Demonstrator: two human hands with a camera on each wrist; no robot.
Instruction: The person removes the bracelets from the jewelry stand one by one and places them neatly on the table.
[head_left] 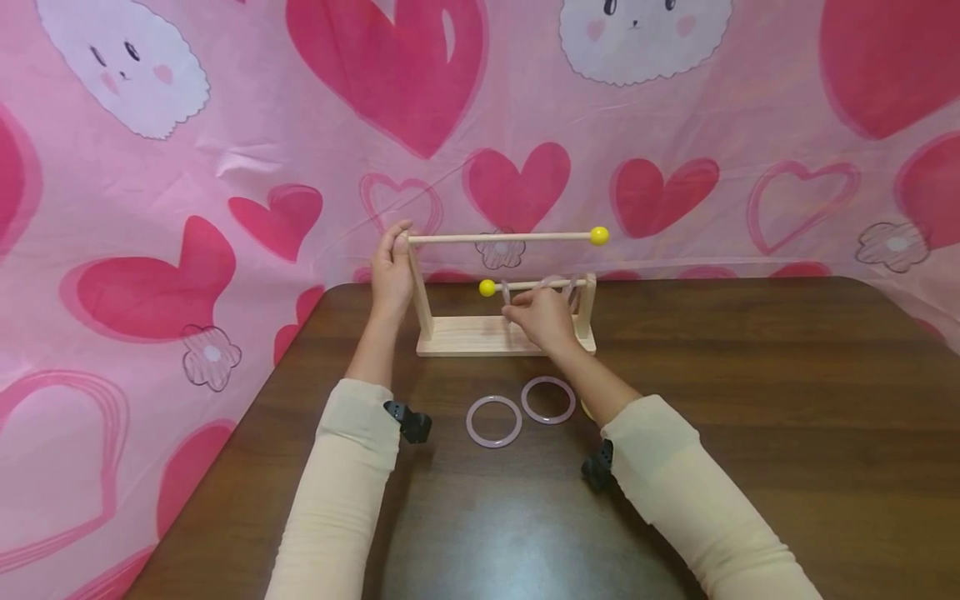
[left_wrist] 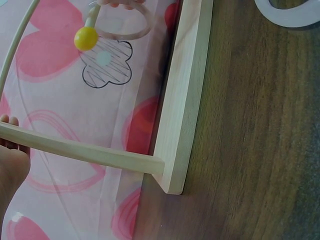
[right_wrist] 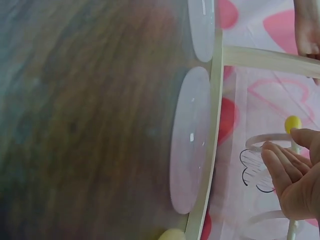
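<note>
A wooden stand has a pale base [head_left: 480, 335], a tall left post [head_left: 420, 287] and a short right post [head_left: 587, 304]. My left hand [head_left: 393, 271] grips the top of the tall post, beside its long upper rod [head_left: 502, 238]. At the lower rod, my right hand [head_left: 546, 318] pinches a translucent lilac ring [right_wrist: 267, 137] between thumb and fingers. This ring is around the rod, just inward of the yellow end ball [head_left: 487, 288]. Closer to the short post, more translucent rings [head_left: 570, 292] hang on that rod, partly hidden by my hand.
Two lilac rings [head_left: 493, 422] [head_left: 548, 401] lie flat on the dark wooden table [head_left: 750, 400] in front of the stand. A yellow ring [head_left: 587, 409] is mostly hidden under my right forearm. Another yellow ball [head_left: 599, 236] tips the upper rod. Behind the table hangs a pink heart-patterned cloth [head_left: 525, 108].
</note>
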